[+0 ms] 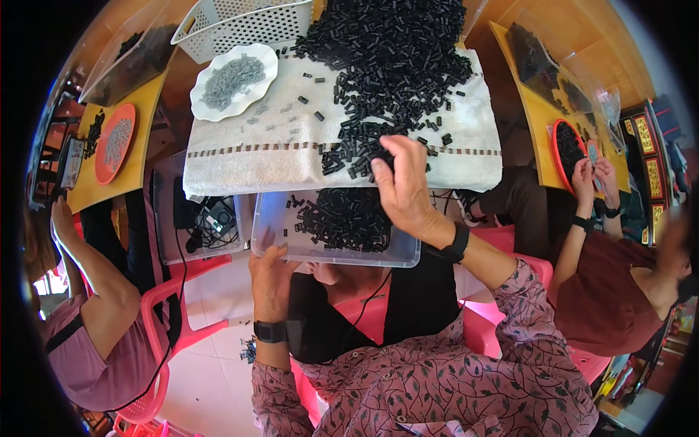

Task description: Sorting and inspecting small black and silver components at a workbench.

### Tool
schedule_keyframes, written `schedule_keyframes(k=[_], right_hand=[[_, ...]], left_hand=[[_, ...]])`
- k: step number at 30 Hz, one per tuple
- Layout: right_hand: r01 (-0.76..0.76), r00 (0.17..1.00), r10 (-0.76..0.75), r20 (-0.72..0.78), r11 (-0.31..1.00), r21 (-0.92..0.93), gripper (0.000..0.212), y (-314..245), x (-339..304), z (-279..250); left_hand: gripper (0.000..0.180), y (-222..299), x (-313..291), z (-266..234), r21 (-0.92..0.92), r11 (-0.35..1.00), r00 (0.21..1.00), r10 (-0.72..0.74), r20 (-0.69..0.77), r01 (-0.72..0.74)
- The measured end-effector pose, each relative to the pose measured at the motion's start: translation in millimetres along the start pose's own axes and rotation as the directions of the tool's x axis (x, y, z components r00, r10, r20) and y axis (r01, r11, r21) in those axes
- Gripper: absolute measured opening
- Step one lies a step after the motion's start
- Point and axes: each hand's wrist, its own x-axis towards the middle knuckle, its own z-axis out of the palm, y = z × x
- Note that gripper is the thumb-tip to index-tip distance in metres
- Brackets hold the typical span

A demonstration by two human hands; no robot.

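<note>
My left hand (271, 280) grips the near left corner of a clear plastic tray (335, 258), held just below the table's front edge. Inside the tray lies a heap of small black plastic parts (346, 218). Above the tray's right side, my right hand (406, 182) reaches over the table edge. Its thumb and curved fingers are apart, touching or just over loose black parts at the front of a big pile (389, 65). Nothing is plainly held between them. This pile spreads from the back of the white cloth (247, 166) to its front edge.
A scalloped white plate (198, 102) of small clear parts stands on the cloth's left, before a white perforated basket (251, 33). Co-workers sit at yellow tables left and right, with a red plate (120, 167) and a red tray (559, 171). A bin with cables (164, 218) sits left.
</note>
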Motion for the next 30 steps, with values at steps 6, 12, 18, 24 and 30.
schedule_keyframes(k=[6, 12, 18, 24, 30], right_hand=[[0.066, 0.993, -0.075, 0.088, 0.992, 0.104, 0.037, -17, -12, 3], [0.114, 0.975, -0.14, 0.171, 0.981, 0.154, 0.032, -28, -12, -9], [0.155, 0.977, -0.159, 0.142, 0.987, 0.037, 0.03, -18, -4, -25], [-0.004, 0.995, 0.04, 0.089, 0.925, -0.379, 0.049, 37, 9, -48], [-0.102, 0.964, 0.207, 0.165, 0.865, -0.492, 0.057, 56, 5, -60]], left_hand=[[0.059, 1, -2, -3, 0.009, 1.0, 1.0, -0.004, -0.009, 0.004], [0.061, -3, 0, -5, 0.011, 1.0, 1.0, 0.002, 0.003, -0.002], [0.063, -4, 1, -9, -0.008, 1.0, 1.0, -0.008, -0.005, 0.008], [0.06, -5, 0, -10, -0.013, 1.0, 1.0, 0.01, -0.012, -0.011], [0.059, -3, 1, -6, 0.004, 1.0, 0.999, -0.006, -0.04, 0.006]])
